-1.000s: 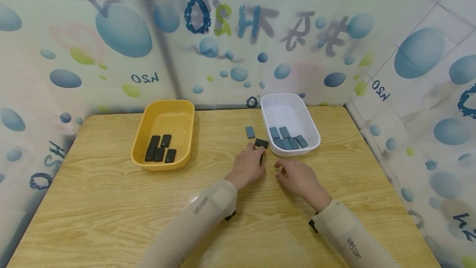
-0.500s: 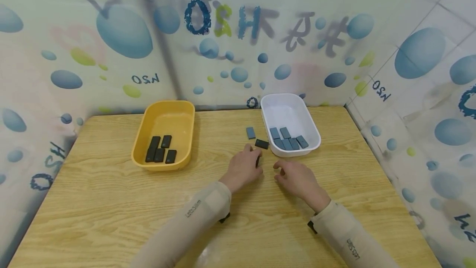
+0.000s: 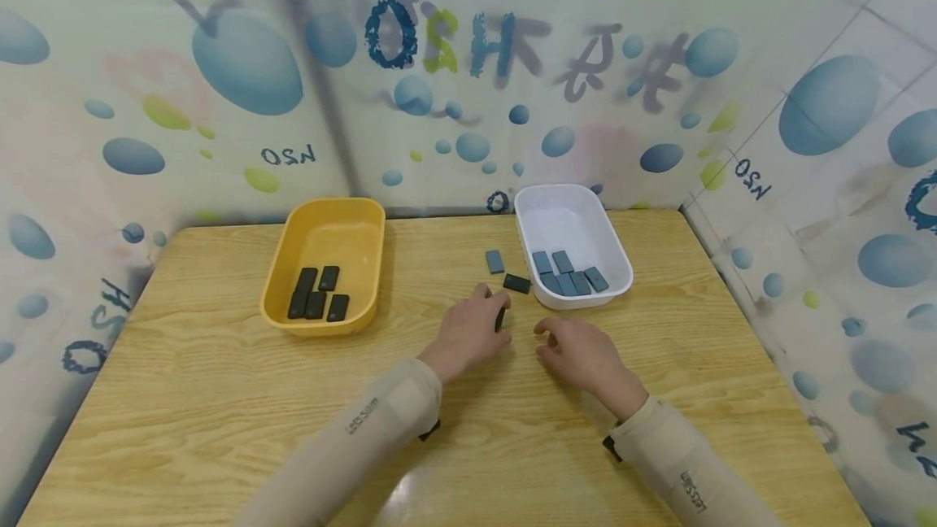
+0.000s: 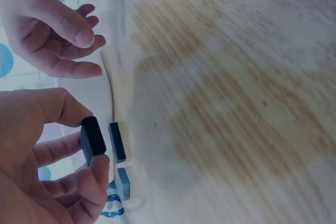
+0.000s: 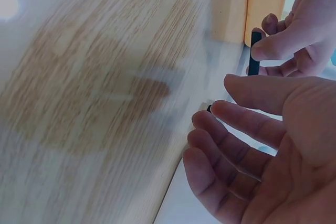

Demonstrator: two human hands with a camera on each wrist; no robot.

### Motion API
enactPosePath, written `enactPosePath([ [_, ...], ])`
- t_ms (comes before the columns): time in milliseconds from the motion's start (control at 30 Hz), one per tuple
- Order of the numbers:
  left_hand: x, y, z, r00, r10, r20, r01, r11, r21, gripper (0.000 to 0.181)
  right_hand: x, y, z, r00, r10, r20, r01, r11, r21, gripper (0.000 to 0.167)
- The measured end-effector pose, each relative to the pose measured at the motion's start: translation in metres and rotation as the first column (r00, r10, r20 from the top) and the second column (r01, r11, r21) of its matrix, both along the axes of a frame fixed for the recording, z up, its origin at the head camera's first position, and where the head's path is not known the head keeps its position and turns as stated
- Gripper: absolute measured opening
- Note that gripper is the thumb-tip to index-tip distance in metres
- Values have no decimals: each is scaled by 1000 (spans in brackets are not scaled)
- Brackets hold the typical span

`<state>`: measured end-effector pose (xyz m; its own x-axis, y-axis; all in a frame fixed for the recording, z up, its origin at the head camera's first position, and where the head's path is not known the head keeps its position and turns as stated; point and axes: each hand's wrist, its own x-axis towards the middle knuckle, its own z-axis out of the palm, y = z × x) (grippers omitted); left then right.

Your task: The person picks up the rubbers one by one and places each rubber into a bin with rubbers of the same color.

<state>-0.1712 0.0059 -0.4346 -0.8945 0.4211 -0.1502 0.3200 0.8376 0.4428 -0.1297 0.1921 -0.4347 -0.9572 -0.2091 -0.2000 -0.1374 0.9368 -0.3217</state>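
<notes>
My left hand [image 3: 464,333] pinches a black rectangular tile [image 4: 93,137] between thumb and fingertips, just above the wooden table. To its right my right hand [image 3: 583,354] hovers with loosely bent fingers and nothing in them, as the right wrist view confirms. Beyond the left hand, a second black tile [image 3: 516,283] lies on the table beside the white tray, and a blue-grey tile [image 3: 494,261] lies just behind it. Several blue-grey tiles [image 3: 578,282] lie in the white tray [image 3: 562,214]. Several black tiles [image 3: 315,305] lie in the yellow tray [image 3: 337,230].
Both trays stand toward the back edge of the wooden table [image 3: 220,397], yellow on the left and white on the right. A patterned curtain [image 3: 468,120] rises behind the table, and another side of it runs along the right.
My left hand has drawn back to the left and slightly toward me, carrying the black tile away from the other two loose tiles. My right hand has barely moved.
</notes>
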Motion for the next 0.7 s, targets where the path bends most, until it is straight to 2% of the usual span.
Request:
enactPosePath([
  [167,2,-6,4,999,-8,-46,7,1000,-26,38,0,-3,1,1000,5,-5,-5,1000,-1,29],
  [400,2,-17,10,999,12,-48,-13,999,-35,38,0,-5,2,1000,11,4,-11,1000,2,28],
  [700,2,-28,21,999,12,-52,-17,996,-85,38,0,-9,2,1000,28,0,-28,1000,0,27],
])
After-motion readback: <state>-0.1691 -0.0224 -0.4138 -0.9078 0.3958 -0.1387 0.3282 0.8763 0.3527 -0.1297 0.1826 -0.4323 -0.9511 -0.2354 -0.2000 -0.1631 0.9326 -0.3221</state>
